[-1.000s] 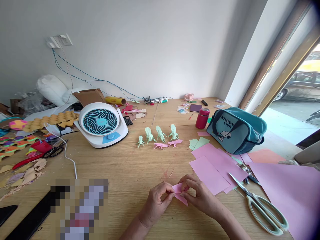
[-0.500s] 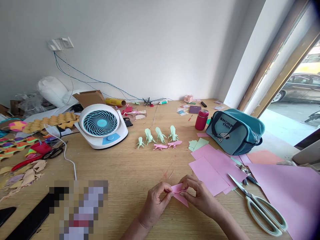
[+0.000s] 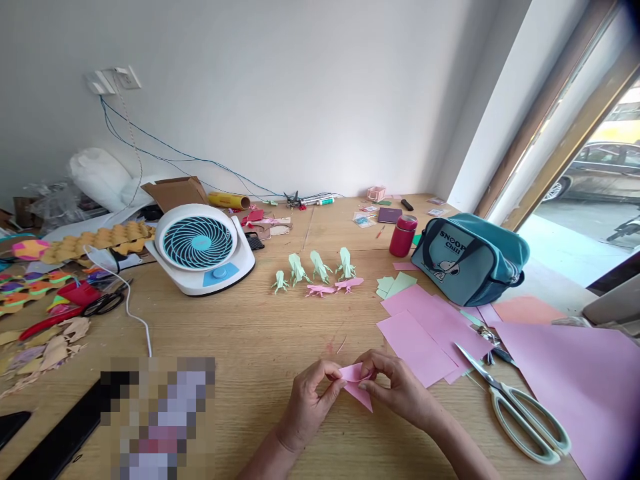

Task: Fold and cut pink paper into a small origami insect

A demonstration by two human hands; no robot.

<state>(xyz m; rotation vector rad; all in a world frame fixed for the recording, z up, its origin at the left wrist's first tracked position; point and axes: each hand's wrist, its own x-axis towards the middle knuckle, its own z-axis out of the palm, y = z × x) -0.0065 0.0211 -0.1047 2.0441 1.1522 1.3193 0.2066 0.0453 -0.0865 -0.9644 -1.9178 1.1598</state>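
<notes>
Between both hands is a small folded piece of pink paper [image 3: 358, 395], held just above the table, with a pointed flap hanging down toward me. My left hand [image 3: 311, 403] pinches its left edge between thumb and fingers. On the opposite edge, my right hand [image 3: 397, 387] grips it with thumb and bent fingers. Beyond the hands stand several green origami insects [image 3: 320, 267] in a row, with two pink origami insects [image 3: 334, 288] lying low in front of them. Large pink sheets [image 3: 415, 347] lie right of my right hand, beside open-handled scissors [image 3: 520, 413].
A white fan [image 3: 203, 250] stands at the left, its cable [image 3: 137, 320] running forward. A red flask [image 3: 403, 237] and a blue bag [image 3: 465, 260] are at the back right. Black scissors [image 3: 106, 301] and paper scraps [image 3: 60, 347] lie far left.
The camera view has shifted slightly. Both hands keep their pinch on the pink paper, whose upper fold now shows a little more widely between the fingers.
</notes>
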